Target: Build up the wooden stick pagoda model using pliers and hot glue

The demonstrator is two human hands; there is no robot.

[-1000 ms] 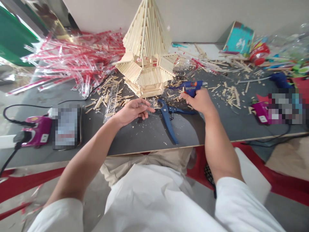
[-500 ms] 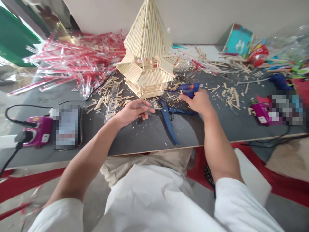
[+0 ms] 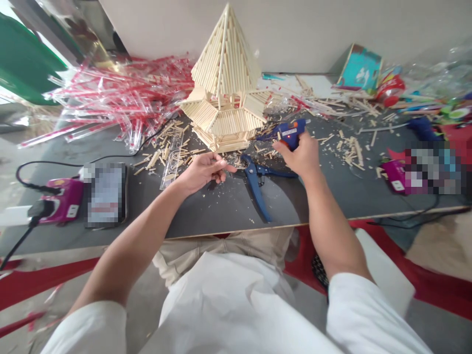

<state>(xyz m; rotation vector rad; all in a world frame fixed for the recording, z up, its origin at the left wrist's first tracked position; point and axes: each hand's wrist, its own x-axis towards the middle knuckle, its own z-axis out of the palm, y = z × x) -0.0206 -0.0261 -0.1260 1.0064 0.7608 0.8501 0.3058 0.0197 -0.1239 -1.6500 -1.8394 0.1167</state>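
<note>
In my right hand (image 3: 307,153) is a blue hot glue gun (image 3: 289,133), its nozzle pointing left at the lower edge of the wooden stick tower (image 3: 230,120). The tower has a pointed roof and a flared lower tier, both of thin round sticks. My left hand (image 3: 206,172) hovers in front of the tower with thumb and forefinger pinched together and the other fingers curled. What it pinches, if anything, is too small to make out. Between my hands lies a blue-handled cutter (image 3: 255,184) on the dark table (image 3: 206,211).
Red-edged plastic wrappers (image 3: 121,93) heap at the back left. Stick offcuts surround the tower, with a clear ruler (image 3: 171,164) among them. A phone (image 3: 106,194) and a purple power strip (image 3: 66,199) with cords lie left; another purple block (image 3: 397,176) lies right.
My right hand and the glue gun have shifted slightly left and up. My left thumb and forefinger have drawn closer together. The view has tilted slightly.
</note>
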